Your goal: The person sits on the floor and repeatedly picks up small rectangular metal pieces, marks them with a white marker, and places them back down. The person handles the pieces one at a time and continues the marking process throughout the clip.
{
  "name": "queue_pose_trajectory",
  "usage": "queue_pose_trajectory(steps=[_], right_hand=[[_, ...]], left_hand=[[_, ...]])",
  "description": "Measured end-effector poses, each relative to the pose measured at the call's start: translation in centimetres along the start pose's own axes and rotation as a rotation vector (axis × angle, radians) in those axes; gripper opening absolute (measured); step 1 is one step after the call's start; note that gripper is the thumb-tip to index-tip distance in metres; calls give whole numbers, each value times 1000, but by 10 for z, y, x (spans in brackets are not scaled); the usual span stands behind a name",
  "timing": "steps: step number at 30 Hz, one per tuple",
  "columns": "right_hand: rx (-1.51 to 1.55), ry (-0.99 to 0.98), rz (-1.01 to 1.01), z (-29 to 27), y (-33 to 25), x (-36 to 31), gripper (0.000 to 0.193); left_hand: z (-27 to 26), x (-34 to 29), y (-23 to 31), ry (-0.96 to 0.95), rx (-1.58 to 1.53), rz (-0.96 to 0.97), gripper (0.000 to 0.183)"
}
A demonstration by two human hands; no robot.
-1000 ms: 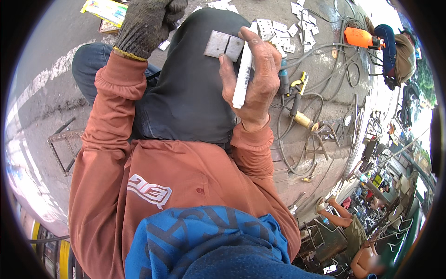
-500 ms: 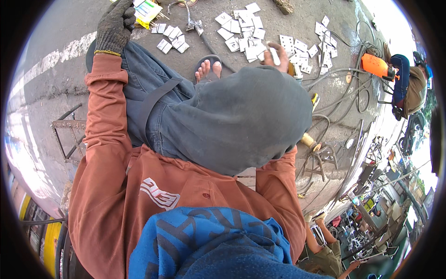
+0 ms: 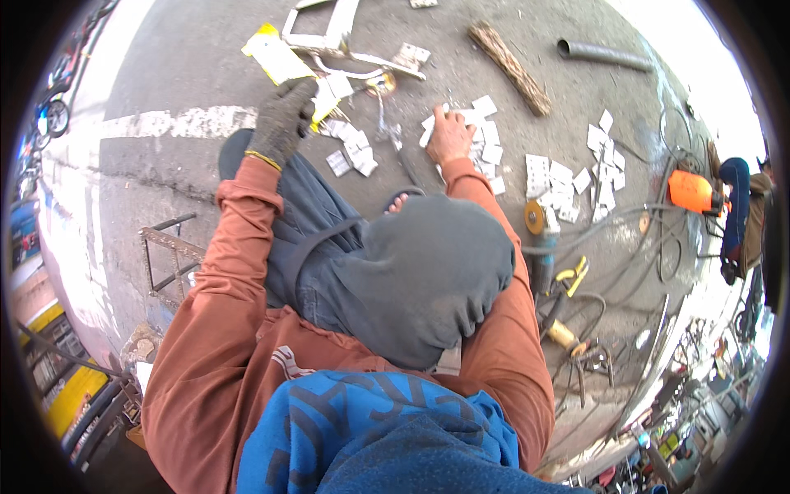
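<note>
My left hand (image 3: 285, 119), in a dark knitted glove, is above my left knee with its fingers curled. A yellow plastic packet (image 3: 278, 56) shows beyond and beside it; what lies inside the fingers is hidden. My bare right hand (image 3: 452, 136) reaches down to a scattered pile of white square pieces (image 3: 491, 134), with bent fingertips at a white piece (image 3: 445, 108). Smaller groups of white squares (image 3: 355, 151) lie by my left foot and to the right (image 3: 560, 183). Some carry dark markings.
An angle grinder (image 3: 539, 239) lies beside my right forearm, near yellow-handled pliers (image 3: 573, 276) and looping cables (image 3: 658, 222). Ahead are a metal frame (image 3: 339, 29), a rough wood piece (image 3: 510, 67) and a dark pipe (image 3: 605, 55). An orange container (image 3: 690, 191) stands at right.
My right hand has moved forward and left from the pile's near edge, where it held a white piece, onto the pile. The view has shifted, bringing more ground ahead into sight.
</note>
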State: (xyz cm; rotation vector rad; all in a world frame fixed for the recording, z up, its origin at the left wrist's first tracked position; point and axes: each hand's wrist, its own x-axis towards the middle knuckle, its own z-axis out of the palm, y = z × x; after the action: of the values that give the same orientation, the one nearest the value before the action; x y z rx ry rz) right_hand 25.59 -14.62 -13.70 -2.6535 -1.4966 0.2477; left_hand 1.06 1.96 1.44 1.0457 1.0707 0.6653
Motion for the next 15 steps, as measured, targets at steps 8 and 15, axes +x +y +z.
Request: queue_pose_trajectory(steps=[8,15], right_hand=[[695,591,1,-40,37,-15,20],[1132,599,254,-158,100,-80,24]], left_hand=[[13,-9,11,-15,61,-25,28],[9,-16,9,-76,-1,43,27]])
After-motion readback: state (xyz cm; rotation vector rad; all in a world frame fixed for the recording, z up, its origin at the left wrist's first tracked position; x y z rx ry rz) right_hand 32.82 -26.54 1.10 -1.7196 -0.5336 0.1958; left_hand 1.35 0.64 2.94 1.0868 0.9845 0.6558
